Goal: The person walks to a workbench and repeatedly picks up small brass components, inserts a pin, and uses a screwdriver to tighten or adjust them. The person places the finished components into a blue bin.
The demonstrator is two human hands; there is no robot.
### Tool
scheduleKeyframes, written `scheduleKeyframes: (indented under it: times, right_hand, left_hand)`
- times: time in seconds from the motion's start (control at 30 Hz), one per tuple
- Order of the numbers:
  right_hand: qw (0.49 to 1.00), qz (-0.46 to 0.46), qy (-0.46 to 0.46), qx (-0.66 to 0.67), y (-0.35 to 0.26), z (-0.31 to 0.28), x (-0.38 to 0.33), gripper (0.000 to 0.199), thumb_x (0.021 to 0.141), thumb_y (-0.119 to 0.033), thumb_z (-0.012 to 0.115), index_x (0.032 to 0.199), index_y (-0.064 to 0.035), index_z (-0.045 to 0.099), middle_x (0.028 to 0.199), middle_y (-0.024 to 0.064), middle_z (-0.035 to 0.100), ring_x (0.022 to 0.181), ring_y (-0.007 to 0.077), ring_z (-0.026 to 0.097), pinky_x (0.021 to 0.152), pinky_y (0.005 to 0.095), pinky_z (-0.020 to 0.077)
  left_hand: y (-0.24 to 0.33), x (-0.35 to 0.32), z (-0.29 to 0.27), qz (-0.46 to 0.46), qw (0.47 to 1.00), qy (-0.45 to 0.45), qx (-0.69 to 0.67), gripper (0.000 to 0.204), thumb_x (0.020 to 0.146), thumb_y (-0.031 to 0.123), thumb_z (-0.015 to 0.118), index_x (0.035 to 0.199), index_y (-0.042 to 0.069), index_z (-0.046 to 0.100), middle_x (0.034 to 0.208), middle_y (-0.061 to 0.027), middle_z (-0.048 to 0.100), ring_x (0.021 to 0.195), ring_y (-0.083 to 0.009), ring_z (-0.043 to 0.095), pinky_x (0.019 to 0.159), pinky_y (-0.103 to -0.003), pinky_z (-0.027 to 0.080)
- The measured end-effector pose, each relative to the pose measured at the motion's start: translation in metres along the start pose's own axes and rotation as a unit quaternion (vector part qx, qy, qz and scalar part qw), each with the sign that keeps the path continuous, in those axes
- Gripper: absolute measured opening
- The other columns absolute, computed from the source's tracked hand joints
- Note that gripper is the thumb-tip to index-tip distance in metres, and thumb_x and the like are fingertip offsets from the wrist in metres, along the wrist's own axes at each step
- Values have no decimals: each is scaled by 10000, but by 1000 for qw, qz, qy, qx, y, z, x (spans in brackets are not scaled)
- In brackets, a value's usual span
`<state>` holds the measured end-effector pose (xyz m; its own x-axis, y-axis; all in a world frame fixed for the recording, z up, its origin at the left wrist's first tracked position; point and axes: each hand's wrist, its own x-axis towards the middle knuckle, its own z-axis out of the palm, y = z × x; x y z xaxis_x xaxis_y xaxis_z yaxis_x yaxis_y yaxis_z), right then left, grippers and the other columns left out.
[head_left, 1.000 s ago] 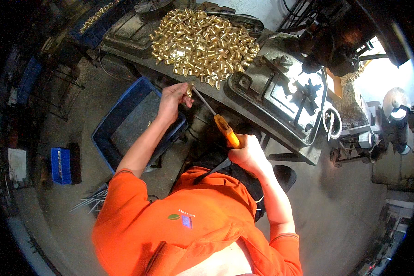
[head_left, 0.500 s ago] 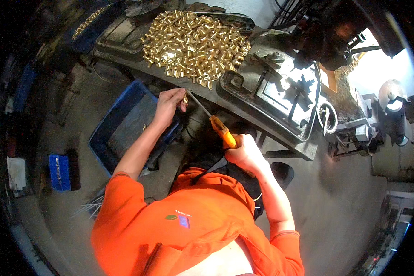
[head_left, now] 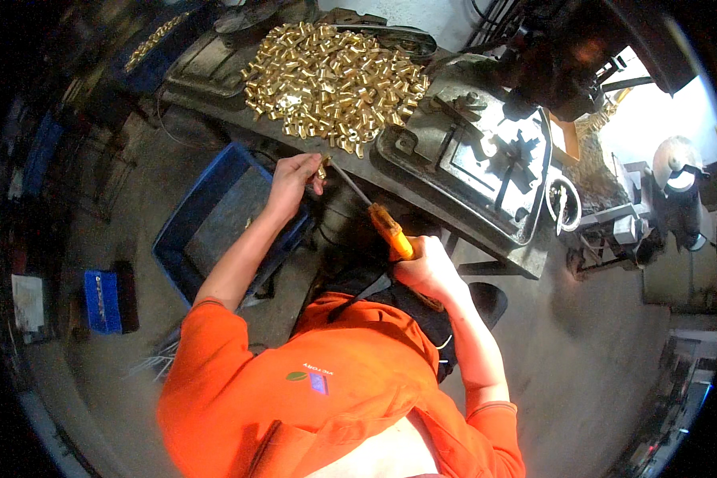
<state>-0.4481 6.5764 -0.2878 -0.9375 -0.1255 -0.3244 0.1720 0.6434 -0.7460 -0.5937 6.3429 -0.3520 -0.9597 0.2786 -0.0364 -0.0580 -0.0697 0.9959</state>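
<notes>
Pinched between the thumb and fingers of my left hand is a small brass fitting. My right hand is wrapped round the orange handle of a tool with a thin grey metal shaft; whether it is a file cannot be made out. The shaft's tip points up and left, just beside the fitting. A heap of brass fittings lies on the dark workbench beyond my hands. Under my left forearm stands a blue bin with a few small brass pieces inside.
A grey machine table with slots is on the bench to the right, below a dark drill-like machine. At the far left another blue container holds brass pieces. A small blue box and thin rods are lower left.
The tool has shifted slightly right and down with my right hand, its tip drawing back from the fitting. My left hand stays nearly in place, and the brass fitting shows more clearly.
</notes>
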Motion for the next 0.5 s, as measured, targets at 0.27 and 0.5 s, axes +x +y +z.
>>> scheduleKeyframes:
  times: [0.27,0.5]
  right_hand:
    - [967,-129,194,99,13,-9,12,462,557,-19,578,1018,-31,574,837,108,604,768,203,566,725,276,448]
    - [864,-214,455,-16,47,-4,71,604,498,-80,607,1092,-25,512,928,125,549,880,346,520,799,391,440]
  left_hand:
    - [8,-3,2,4,1000,9,-27,322,929,230,454,898,-53,605,576,-52,547,491,-136,530,626,-292,493]
    - [30,-10,15,4,998,-25,-64,329,922,243,484,921,-59,616,608,-40,557,494,-123,532,630,-289,490]
